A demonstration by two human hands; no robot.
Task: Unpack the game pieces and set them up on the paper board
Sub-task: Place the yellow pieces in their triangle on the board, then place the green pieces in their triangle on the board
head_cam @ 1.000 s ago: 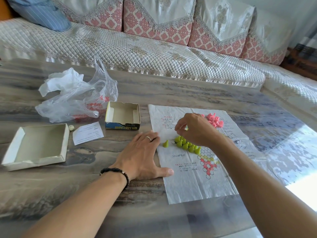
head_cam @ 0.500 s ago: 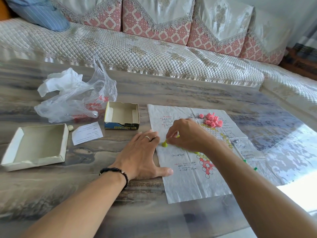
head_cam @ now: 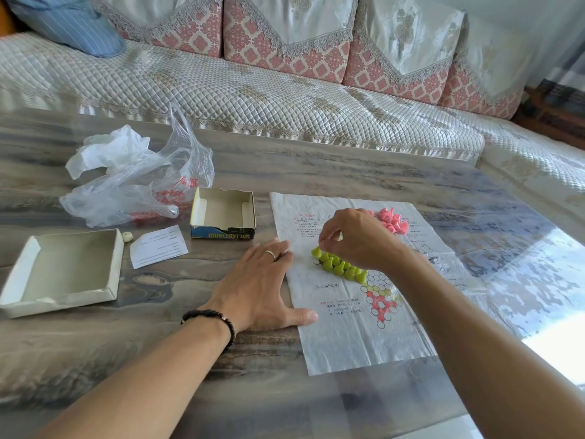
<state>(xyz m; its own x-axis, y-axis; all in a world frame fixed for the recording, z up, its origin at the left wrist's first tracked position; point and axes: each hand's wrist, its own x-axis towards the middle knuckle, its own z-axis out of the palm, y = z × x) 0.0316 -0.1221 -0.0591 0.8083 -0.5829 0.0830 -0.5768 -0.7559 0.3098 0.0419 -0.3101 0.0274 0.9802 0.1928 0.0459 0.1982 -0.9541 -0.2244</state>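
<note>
On the paper board, spread flat over the right half of the desk, we see a cluster of green pieces standing close together along one arm of the printed star, and a heap of pink pieces lying farther back on the sheet. Our right hand hovers just above the rear end of the green cluster with thumb and forefinger drawn into a narrow grip; a hint of green shows at the fingertips, but we cannot tell whether a piece is truly held there. Our left hand lies flat with fingers spread, pressing on the board's left edge, a ring on one finger and a dark bracelet at the wrist. Left of the board stands the open box tray, with a printed slip and a small pale die beside it, then the box lid turned open side up. Behind these sits a crumpled plastic bag. Beyond the desk runs a quilted sofa.
</note>
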